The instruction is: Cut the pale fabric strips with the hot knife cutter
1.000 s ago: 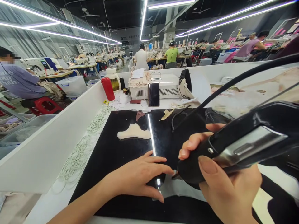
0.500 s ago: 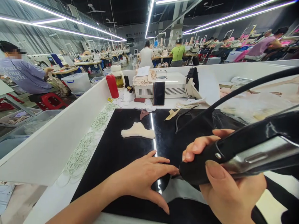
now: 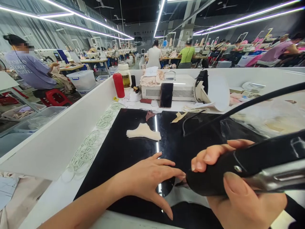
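Observation:
My right hand is wrapped round a black hand tool with a metal strip along its side and a rounded front end. The tool points left, low over a glossy black board. My left hand is spread over the board, thumb apart and fingertips near the tool's front end. Between the hands, a grey sheet-like piece shows, partly hidden by the tool. Beyond my left hand lies a stack of cream fabric pieces. The tool's working tip is hard to make out.
A thick black cable arches across the right. Pale green rings line the left side. Behind the board stand a phone, a white vented box, a red bottle and a jug. A low white wall borders the table.
The view has shifted slightly, so the table items appear a little farther right. My right hand and the tool have moved right and slightly down in view. The left hand stays spread.

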Tool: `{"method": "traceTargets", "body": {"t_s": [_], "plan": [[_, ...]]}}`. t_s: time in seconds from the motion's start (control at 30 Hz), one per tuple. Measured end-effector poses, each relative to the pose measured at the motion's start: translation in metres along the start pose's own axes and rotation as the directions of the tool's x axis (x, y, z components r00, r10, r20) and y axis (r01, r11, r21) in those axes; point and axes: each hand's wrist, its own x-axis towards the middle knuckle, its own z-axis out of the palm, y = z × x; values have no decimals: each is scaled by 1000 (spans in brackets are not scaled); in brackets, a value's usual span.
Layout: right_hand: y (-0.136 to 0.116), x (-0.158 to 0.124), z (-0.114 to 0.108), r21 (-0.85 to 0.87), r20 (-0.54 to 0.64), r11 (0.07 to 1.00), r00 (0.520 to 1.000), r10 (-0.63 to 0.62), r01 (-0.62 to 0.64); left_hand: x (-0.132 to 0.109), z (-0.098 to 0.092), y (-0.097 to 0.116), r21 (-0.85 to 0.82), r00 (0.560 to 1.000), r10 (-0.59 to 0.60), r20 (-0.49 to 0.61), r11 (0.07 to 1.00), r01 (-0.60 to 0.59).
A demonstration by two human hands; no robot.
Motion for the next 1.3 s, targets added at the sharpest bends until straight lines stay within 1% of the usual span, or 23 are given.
{"method": "traceTargets", "body": {"t_s": [0.07, 0.17, 0.27, 0.37, 0.47, 0.53, 0.63, 0.8, 0.93, 1.0, 1.1, 1.13, 1.2, 1.3], "plan": [[-2, -2, 0, 8, 11, 1000, 1000, 17, -17, -1, 1, -1, 10, 1000, 4, -7, 1000, -4], [-1, -5, -3, 7, 57, 999, 998, 33, -34, -1, 1, -1, 25, 1000, 8, -14, 1000, -8], [1, -8, -5, -15, 66, 999, 997, 35, -34, -1, 1, 0, 37, 1000, 5, -7, 999, -5], [1, -9, -2, -9, 30, 1000, 999, 19, -19, 0, 1, 1, 53, 1000, 2, 0, 999, -2], [-1, -12, 3, 3, 47, 999, 998, 47, -47, 0, -1, 3, 56, 1000, 0, 6, 998, 0], [0, -14, 6, 10, 34, 999, 998, 47, -48, 0, -1, 3, 49, 1000, -2, 11, 999, 2], [3, -18, 10, 29, -15, 1000, 1000, 8, -8, -1, -1, 2, 36, 1000, 2, 12, 999, -2], [6, -19, 10, 19, 13, 1000, 1000, 16, -16, -1, 0, 1, 30, 1000, 21, 6, 999, -21], [3, -21, 9, 40, 11, 999, 1000, 3, -4, 0, -2, 2, 36, 1000, 18, 19, 999, -19], [-1, -21, 8, 32, 52, 999, 998, 39, -40, 1, -3, 3, 43, 1000, 19, 25, 999, -20], [-7, -21, 7, 5, 138, 990, 981, 137, -139, 2, -3, 3, 49, 999, 19, 40, 999, -21], [-8, -21, 8, 1, 145, 989, 979, 146, -148, 2, -3, 2, 49, 999, 20, 42, 999, -22], [-10, -20, 10, 7, 125, 992, 984, 127, -129, 1, -1, 0, 42, 999, 23, 31, 999, -25], [-10, -17, 13, 12, 108, 994, 988, 107, -109, -1, 1, -3, 36, 998, 56, -31, 998, -55]]}}
